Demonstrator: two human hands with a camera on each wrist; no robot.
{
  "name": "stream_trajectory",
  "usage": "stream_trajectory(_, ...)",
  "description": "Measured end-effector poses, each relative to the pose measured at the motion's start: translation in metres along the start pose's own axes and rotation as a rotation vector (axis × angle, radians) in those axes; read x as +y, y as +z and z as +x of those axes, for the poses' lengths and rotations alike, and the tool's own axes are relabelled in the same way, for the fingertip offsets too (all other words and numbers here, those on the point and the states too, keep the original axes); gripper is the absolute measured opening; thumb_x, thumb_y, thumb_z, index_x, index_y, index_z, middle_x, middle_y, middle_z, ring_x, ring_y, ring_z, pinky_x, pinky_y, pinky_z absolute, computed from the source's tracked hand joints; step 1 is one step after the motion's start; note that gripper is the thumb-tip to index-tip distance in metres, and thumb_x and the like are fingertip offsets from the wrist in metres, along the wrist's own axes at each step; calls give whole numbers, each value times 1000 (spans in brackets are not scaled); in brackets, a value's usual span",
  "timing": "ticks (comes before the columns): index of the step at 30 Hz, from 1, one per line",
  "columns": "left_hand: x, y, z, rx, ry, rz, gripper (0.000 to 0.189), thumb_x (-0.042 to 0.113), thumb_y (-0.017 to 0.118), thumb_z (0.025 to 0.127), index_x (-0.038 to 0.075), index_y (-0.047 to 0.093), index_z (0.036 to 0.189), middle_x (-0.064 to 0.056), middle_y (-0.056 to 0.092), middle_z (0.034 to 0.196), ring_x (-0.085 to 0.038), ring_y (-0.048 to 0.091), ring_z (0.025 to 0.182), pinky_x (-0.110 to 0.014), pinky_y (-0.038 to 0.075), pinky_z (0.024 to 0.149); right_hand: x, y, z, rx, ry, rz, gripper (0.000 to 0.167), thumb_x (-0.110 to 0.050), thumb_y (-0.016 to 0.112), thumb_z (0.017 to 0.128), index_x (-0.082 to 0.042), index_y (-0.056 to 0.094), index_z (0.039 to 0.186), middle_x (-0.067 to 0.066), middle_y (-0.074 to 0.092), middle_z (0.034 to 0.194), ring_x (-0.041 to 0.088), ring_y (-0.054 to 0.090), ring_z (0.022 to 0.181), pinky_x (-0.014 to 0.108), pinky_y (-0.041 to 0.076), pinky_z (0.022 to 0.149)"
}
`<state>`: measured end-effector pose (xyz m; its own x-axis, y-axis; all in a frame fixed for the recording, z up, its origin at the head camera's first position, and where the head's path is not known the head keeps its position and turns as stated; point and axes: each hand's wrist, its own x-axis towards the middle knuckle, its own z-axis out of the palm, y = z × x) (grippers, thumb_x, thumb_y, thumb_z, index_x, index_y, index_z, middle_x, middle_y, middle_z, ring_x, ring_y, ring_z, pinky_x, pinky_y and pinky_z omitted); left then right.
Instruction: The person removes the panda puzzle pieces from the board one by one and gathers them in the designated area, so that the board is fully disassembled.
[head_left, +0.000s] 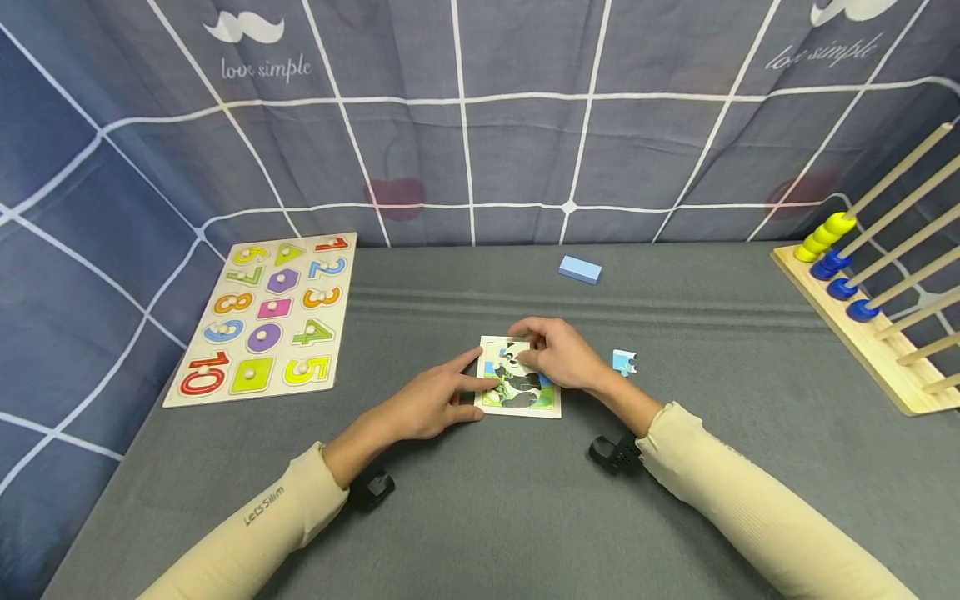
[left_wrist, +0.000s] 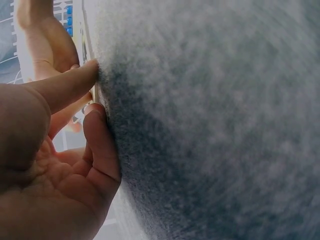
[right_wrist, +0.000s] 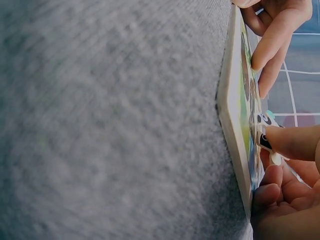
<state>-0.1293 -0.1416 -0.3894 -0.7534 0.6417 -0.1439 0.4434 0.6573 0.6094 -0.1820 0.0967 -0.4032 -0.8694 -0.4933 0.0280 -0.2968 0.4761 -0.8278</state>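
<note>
A small panda jigsaw puzzle in a pale wooden tray lies on the grey table, between both hands. My left hand lies at its left side, one extended finger on the picture, the thumb and another finger along the tray's left edge. Over the upper right of the picture, my right hand pinches a puzzle piece with black and white printing between thumb and fingers. The piece is tilted at the panda's head, and the hand covers the tray's top right corner. A loose blue and white piece rests to the right.
A number and shape board lies at the left. Behind the puzzle is a light blue block. A wooden bead rack with upright rods stands at the far right. A grid-patterned cloth hangs along the back.
</note>
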Motion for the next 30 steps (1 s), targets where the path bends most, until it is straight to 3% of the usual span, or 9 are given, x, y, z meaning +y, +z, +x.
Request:
stream_trajectory(7, 1, 0, 0, 7, 19, -1, 45, 18, 72, 92, 11, 62, 136, -23, 26, 157, -2, 49, 62, -24, 43, 62, 0, -1, -2, 14, 13, 23, 14, 1, 65, 88, 2, 69, 101, 6, 59, 76, 16, 48, 61, 32, 42, 61)
stream_trajectory(19, 1, -1, 0, -4, -1, -4, 46, 19, 71, 93, 12, 61, 137, -22, 25, 158, -3, 49, 62, -24, 43, 62, -2, 0, -2, 36, 23, 74, 12, 1, 65, 88, 0, 70, 100, 6, 58, 77, 17, 49, 64, 31, 40, 62)
stream_trajectory(30, 1, -1, 0, -2, 12, -4, 45, 17, 72, 92, 11, 62, 136, -23, 25, 157, -2, 49, 64, -24, 43, 63, -3, -5, -2, 154, 10, 117, 15, 1, 70, 86, 3, 70, 101, 7, 61, 76, 16, 51, 65, 26, 40, 58)
